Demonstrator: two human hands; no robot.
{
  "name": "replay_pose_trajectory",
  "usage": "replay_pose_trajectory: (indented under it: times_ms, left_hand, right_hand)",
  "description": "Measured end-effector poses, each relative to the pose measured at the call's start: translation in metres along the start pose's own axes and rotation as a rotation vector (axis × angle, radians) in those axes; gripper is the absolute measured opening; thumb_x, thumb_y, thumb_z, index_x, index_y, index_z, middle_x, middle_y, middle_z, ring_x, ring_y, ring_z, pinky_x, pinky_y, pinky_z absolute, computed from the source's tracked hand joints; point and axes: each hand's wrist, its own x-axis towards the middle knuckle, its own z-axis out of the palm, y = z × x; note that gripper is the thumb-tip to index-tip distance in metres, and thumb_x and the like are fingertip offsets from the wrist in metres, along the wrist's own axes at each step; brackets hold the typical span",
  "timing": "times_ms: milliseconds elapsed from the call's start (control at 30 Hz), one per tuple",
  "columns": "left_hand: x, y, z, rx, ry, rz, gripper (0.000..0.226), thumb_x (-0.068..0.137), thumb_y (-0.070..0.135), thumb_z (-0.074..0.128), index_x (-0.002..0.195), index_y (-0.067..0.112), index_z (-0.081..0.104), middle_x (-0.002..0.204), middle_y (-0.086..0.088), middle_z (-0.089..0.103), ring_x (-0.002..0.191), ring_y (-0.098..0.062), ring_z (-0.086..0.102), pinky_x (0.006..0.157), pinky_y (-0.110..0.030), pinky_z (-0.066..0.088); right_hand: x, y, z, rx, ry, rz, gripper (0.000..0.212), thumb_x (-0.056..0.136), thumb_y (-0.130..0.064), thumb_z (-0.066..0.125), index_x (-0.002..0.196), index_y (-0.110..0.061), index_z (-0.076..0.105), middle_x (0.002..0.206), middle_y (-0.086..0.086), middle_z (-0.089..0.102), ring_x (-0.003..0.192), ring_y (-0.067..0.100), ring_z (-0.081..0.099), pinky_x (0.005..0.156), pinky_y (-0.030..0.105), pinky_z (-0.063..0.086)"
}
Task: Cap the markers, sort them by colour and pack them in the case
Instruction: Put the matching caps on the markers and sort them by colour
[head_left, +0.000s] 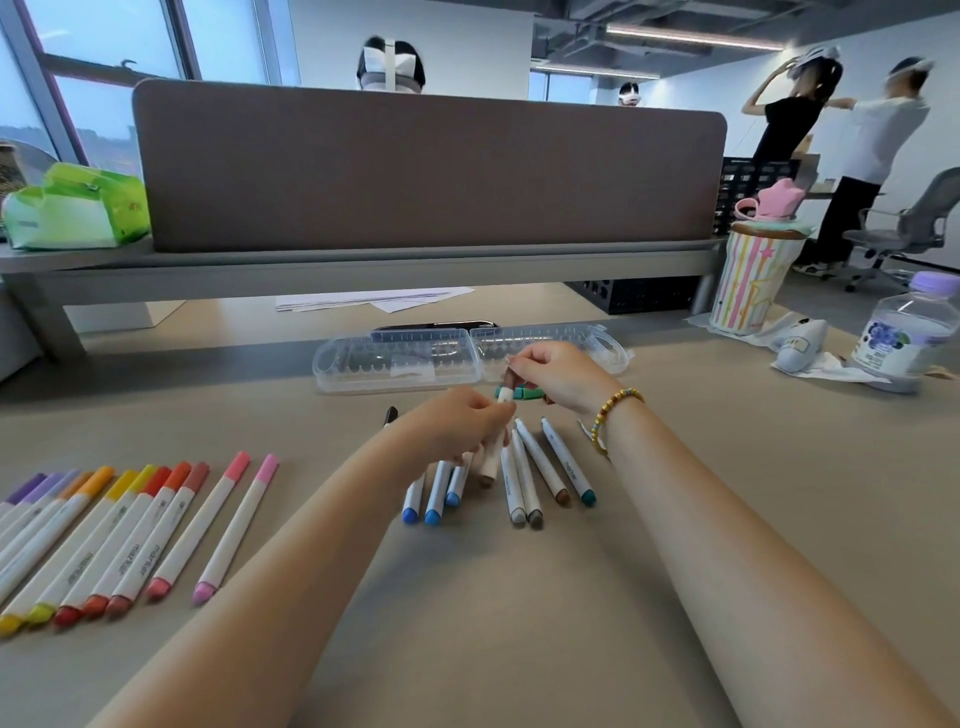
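Note:
My left hand (460, 423) grips a white-barrelled marker (491, 462) with a tan end, its open tip pointing up. My right hand (558, 376) pinches a brownish cap (509, 376) just above that tip. Under my hands lie several uncapped markers (540, 467) with blue, grey, brown and teal ends. Green and teal caps (522, 393) lie beside my right hand. A row of capped markers (119, 535), purple through orange, red and pink, lies at the left. The clear plastic case (395, 364) lies open behind my hands. A black marker (389, 415) peeks out left of my left hand.
A striped tumbler with a pink lid (753, 270) and a water bottle (906, 332) stand at the right. A grey desk divider (426, 166) closes the back, with papers (374, 300) under its shelf. A green pack (78, 208) sits on the shelf at left. People stand at the far right.

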Motion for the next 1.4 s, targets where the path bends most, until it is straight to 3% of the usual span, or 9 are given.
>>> replay_pose_trajectory:
  times_ms: [167, 300, 367, 500, 700, 833, 1067, 1267, 1400]
  left_hand:
    - [0.005, -0.009, 0.000, 0.269, 0.070, -0.027, 0.043, 0.094, 0.041, 0.043, 0.062, 0.013, 0.046, 0.055, 0.001, 0.037, 0.052, -0.012, 0.034, 0.056, -0.025, 0.030]
    - [0.006, -0.016, 0.011, 0.572, 0.138, -0.033, 0.044, 0.095, 0.039, 0.037, 0.087, 0.003, 0.059, 0.073, -0.010, 0.054, 0.058, -0.013, 0.040, 0.061, -0.027, 0.039]
    - [0.005, -0.017, 0.017, 0.696, 0.138, -0.035, 0.041, 0.096, 0.037, 0.034, 0.075, 0.008, 0.053, 0.084, -0.013, 0.058, 0.060, -0.015, 0.043, 0.057, -0.026, 0.038]
    - [0.003, -0.017, 0.018, 0.830, 0.148, -0.009, 0.034, 0.098, 0.029, 0.033, 0.092, 0.008, 0.059, 0.081, -0.009, 0.057, 0.073, -0.022, 0.053, 0.055, -0.026, 0.037]
    - [0.009, -0.023, 0.011, 0.657, 0.252, 0.003, 0.040, 0.097, 0.033, 0.035, 0.062, 0.017, 0.043, 0.061, 0.000, 0.046, 0.061, -0.017, 0.048, 0.057, -0.025, 0.037]
    - [0.014, -0.025, 0.008, 0.375, 0.281, 0.041, 0.027, 0.095, 0.032, 0.043, 0.078, 0.014, 0.055, 0.066, 0.001, 0.051, 0.063, -0.014, 0.047, 0.062, -0.027, 0.041]
    - [0.010, -0.010, 0.006, -0.102, 0.150, 0.104, 0.035, 0.098, 0.040, 0.038, 0.087, 0.018, 0.063, 0.070, 0.010, 0.059, 0.058, -0.004, 0.045, 0.056, -0.019, 0.038]
    - [0.003, -0.009, 0.000, -0.306, 0.076, 0.050, 0.027, 0.095, 0.040, 0.047, 0.090, 0.021, 0.065, 0.079, 0.010, 0.066, 0.069, -0.009, 0.047, 0.060, -0.020, 0.039]
    - [0.007, -0.013, 0.002, -0.320, 0.111, 0.006, 0.019, 0.098, 0.029, 0.045, 0.094, 0.019, 0.060, 0.074, 0.012, 0.068, 0.060, -0.003, 0.048, 0.060, -0.020, 0.038]
  right_hand:
    - [0.001, 0.004, -0.008, -0.131, -0.012, 0.072, 0.029, 0.097, -0.026, 0.047, 0.106, -0.002, 0.062, 0.096, 0.007, 0.062, 0.084, 0.014, 0.053, 0.076, 0.026, 0.045]
    - [0.000, 0.008, -0.017, -0.462, -0.171, 0.153, 0.028, 0.095, -0.028, 0.051, 0.101, -0.003, 0.063, 0.090, 0.006, 0.058, 0.078, 0.015, 0.050, 0.065, 0.021, 0.042]
    - [-0.002, 0.007, -0.016, -0.646, -0.269, 0.192, 0.033, 0.092, -0.036, 0.052, 0.105, -0.007, 0.062, 0.089, 0.004, 0.057, 0.075, 0.015, 0.049, 0.063, 0.022, 0.040]
    - [-0.001, 0.007, -0.006, -0.759, -0.329, 0.210, 0.031, 0.090, -0.042, 0.054, 0.097, -0.012, 0.061, 0.100, 0.004, 0.054, 0.089, 0.018, 0.048, 0.072, 0.027, 0.040]
    - [0.001, 0.008, 0.012, -0.874, -0.309, 0.225, 0.028, 0.093, -0.032, 0.050, 0.076, -0.010, 0.049, 0.073, 0.001, 0.048, 0.064, 0.012, 0.045, 0.057, 0.022, 0.037]
    - [-0.002, 0.002, 0.006, -0.811, -0.301, 0.224, 0.024, 0.093, -0.033, 0.049, 0.085, -0.011, 0.050, 0.077, 0.001, 0.048, 0.069, 0.013, 0.046, 0.059, 0.023, 0.037]
    - [0.009, -0.001, -0.010, 0.148, -0.121, 0.171, 0.030, 0.091, -0.029, 0.051, 0.065, -0.016, 0.050, 0.064, -0.001, 0.042, 0.059, 0.013, 0.035, 0.058, 0.024, 0.032]
    - [0.007, 0.005, -0.002, 0.433, -0.083, 0.127, 0.023, 0.095, -0.030, 0.051, 0.080, -0.015, 0.060, 0.071, -0.003, 0.050, 0.067, 0.011, 0.044, 0.063, 0.023, 0.038]
    - [0.016, 0.031, -0.009, -0.075, 0.173, 0.126, 0.022, 0.097, -0.029, 0.046, 0.114, -0.017, 0.055, 0.106, 0.000, 0.055, 0.103, 0.016, 0.050, 0.085, 0.030, 0.043]
